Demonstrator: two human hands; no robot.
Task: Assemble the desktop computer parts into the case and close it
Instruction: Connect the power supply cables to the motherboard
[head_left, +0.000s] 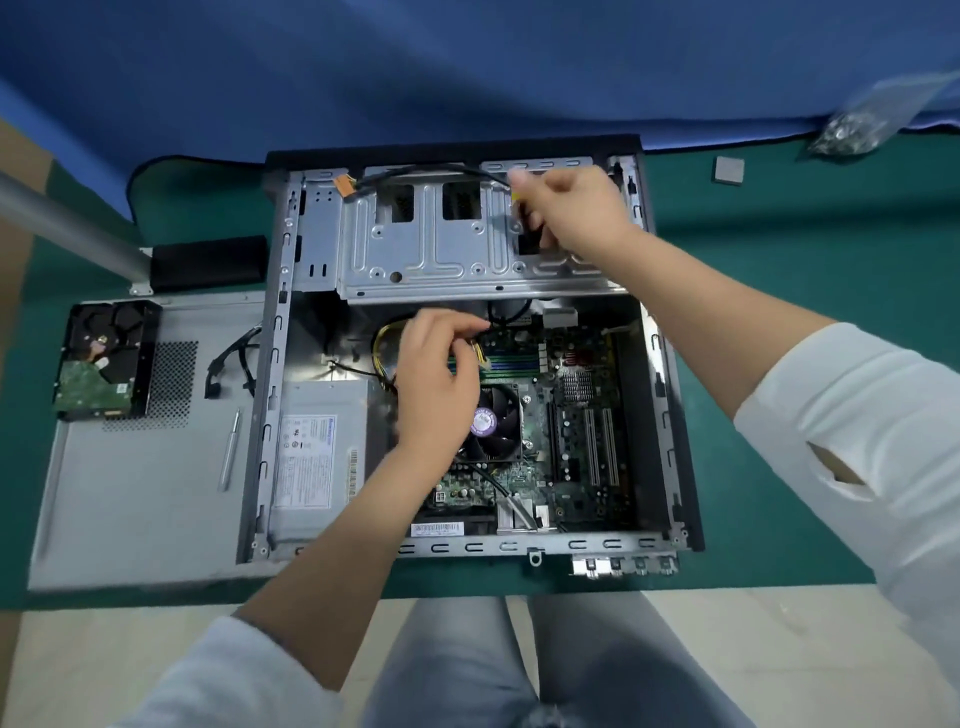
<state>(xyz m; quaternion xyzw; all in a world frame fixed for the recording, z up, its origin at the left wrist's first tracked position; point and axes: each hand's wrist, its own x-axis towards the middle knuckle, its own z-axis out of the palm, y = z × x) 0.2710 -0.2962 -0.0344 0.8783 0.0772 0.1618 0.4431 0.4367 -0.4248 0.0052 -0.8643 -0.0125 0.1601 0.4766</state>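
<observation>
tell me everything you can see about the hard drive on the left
The hard drive lies flat, circuit side up, on the far left corner of the grey side panel, outside the case. Its black metal body shows a green circuit board at the near end. Neither hand touches it and no cable is plugged in.

Left hand (434, 384) reaches forward, palm down, fingers curled, tips pinched together. Right hand (566, 210) stretches farther out and higher — fingers curled in a loose fist. Both forearms bare, white sleeves pushed up.
</observation>
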